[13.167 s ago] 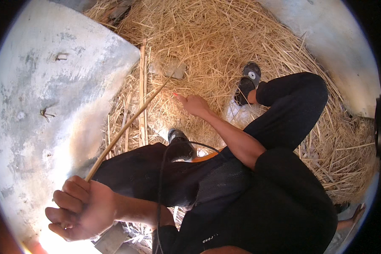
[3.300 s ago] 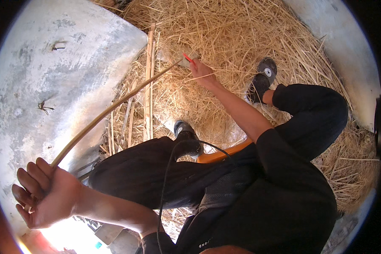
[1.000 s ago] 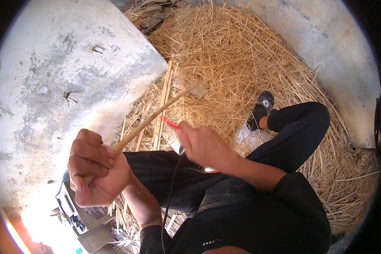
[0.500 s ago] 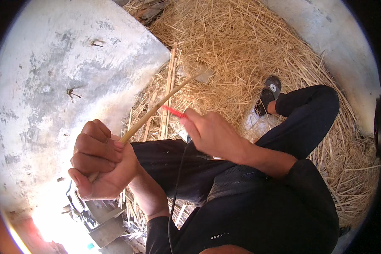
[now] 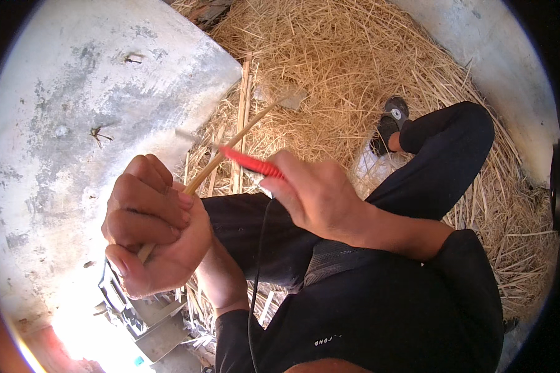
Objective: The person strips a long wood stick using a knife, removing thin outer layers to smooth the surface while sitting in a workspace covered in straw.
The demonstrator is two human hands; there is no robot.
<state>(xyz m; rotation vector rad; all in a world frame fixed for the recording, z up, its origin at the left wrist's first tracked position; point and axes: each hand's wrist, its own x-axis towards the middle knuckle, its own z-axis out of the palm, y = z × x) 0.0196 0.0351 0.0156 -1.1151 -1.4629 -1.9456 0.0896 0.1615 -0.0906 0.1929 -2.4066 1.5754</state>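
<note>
My left hand (image 5: 152, 227) is closed in a fist around the lower end of a thin, pale bamboo stick (image 5: 250, 126). The stick slants up and away to the right, its tapered far end over the straw. My right hand (image 5: 320, 194) grips a red-handled knife (image 5: 247, 163), thumb and fingers on the handle's near end. Leftward across the stick points its thin, blurred blade, just beyond my left fist. Whether the blade touches the stick I cannot tell.
Dry straw (image 5: 342, 56) covers the floor. Long flat wooden strips (image 5: 241, 118) lie on it by a pale, stained wall (image 5: 106, 81). A grey metal object (image 5: 162, 336) sits at lower left in strong glare. A black cord (image 5: 259, 261) hangs before my body.
My right hand has brought the knife leftward, so its blade now reaches past the stick and more of the handle shows. The left hand keeps its hold on the stick with little movement.
</note>
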